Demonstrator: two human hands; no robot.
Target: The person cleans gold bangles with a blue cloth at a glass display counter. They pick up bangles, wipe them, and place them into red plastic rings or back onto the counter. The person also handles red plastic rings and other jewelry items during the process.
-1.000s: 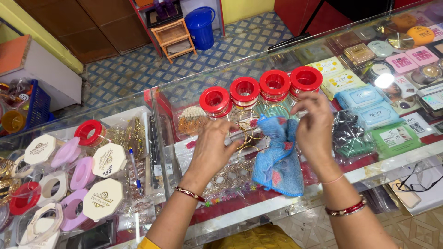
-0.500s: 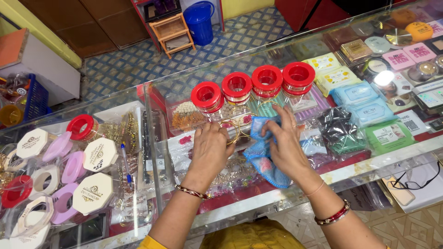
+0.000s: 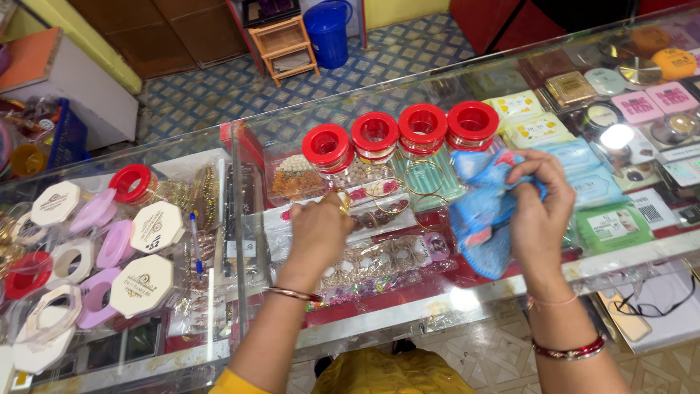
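Head view: right hand [image 3: 541,211] grips the blue cloth [image 3: 481,219] on the glass counter [image 3: 510,284], left hand [image 3: 319,232] loosely curled beside it.

On the far side of the counter we see a blue plastic bucket [image 3: 328,31] beside a small wooden stool [image 3: 284,45] on the patterned tile floor [image 3: 197,95]. Under the glass at left lie cream octagonal boxes [image 3: 143,285] and pink ring-shaped cases [image 3: 115,244]. At right sit green sachet packets [image 3: 612,226] and round compact cases [image 3: 602,117].
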